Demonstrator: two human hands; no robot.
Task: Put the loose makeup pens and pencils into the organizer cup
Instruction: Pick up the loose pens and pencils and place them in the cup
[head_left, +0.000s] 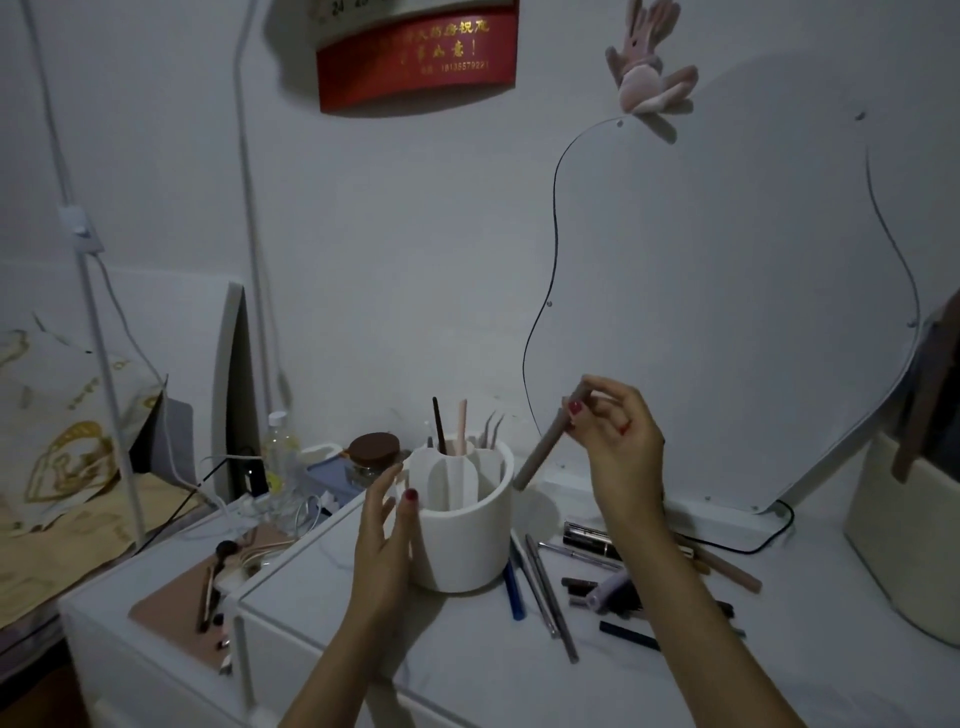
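A white round organizer cup (467, 540) with inner dividers stands on the white tabletop. A dark pencil, a pink stick and tweezers stick up from its back compartments. My left hand (384, 525) rests against the cup's left side, fingers spread. My right hand (613, 431) is raised to the right of the cup and pinches a taupe makeup pencil (540, 452), which tilts down-left toward the rim. Several loose pens and pencils (587, 587) lie on the table right of the cup, partly hidden by my right forearm.
A wavy-edged mirror (727, 312) leans on the wall behind. A cream container (904, 535) stands at far right. A brown-lidded jar (374, 454) and a clear bottle (278, 452) sit behind the cup at left. On the lower left surface lie a pink mat (187, 618), brushes and cables.
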